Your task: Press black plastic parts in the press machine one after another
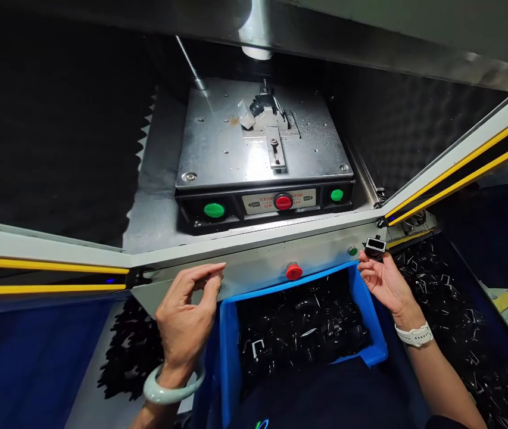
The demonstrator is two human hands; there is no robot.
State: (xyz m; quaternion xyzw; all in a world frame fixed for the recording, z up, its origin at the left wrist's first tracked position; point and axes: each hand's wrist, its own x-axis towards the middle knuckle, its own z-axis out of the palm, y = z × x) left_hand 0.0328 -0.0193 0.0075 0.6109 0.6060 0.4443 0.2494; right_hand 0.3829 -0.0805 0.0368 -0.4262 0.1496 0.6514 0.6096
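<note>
My right hand (384, 279) pinches a small black plastic part (375, 245) at its fingertips, just right of the blue bin (228, 333) that is full of black parts. My left hand (187, 316) hovers at the bin's left corner, fingers curled together near the machine's front rail, with nothing visible in them. Inside the machine, a metal plate (218, 143) carries a small fixture (266, 113) under a press head (256, 42).
The machine's front panel has two green buttons (214, 210) and a red stop button (283, 201); another red button (293, 271) sits on the front rail. Yellow-striped guard bars (459, 170) flank the opening. Loose black parts (454, 310) pile at right and lower left.
</note>
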